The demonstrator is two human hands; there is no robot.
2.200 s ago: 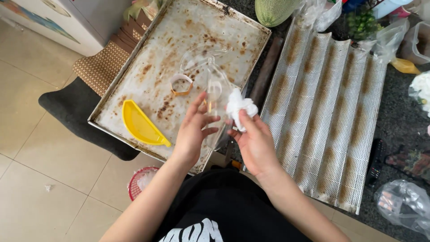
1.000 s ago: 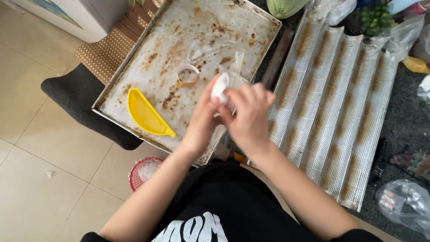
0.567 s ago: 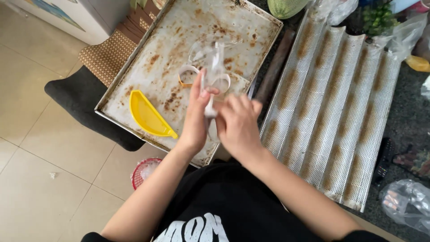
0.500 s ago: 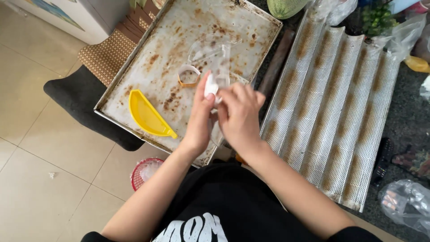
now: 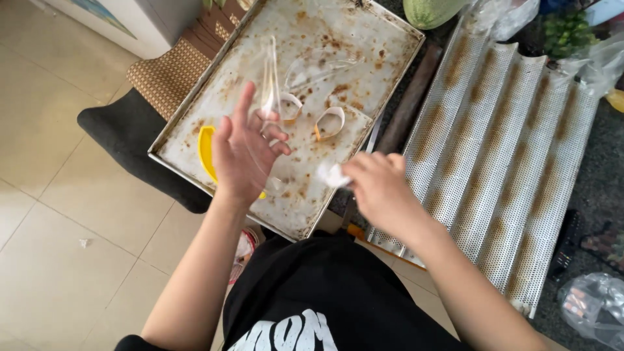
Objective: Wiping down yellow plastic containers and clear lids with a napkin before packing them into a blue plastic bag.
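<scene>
Head cam, looking straight down: your left hand [image 5: 244, 153] is up over the near edge of the stained baking tray [image 5: 364, 39], palm open and fingers spread, with a strip of clear plastic film [image 5: 270, 78] pinched loosely at the fingertips and standing up above the hand. Your right hand [image 5: 380, 188] sits just beside the tray's near right corner, fingers curled tight around a small crumpled white wad [image 5: 331, 174] that pokes out on the left side of the fist. The two hands are near each other but apart.

On the tray you've got two curled paper rings [image 5: 329, 122] lying side by side just past your left fingers, and a yellow scraper [image 5: 207, 149] mostly hidden under that hand. To the right of the tray is a perforated wavy baguette pan [image 5: 513, 162], resting on the dark counter [image 5: 585, 195].
</scene>
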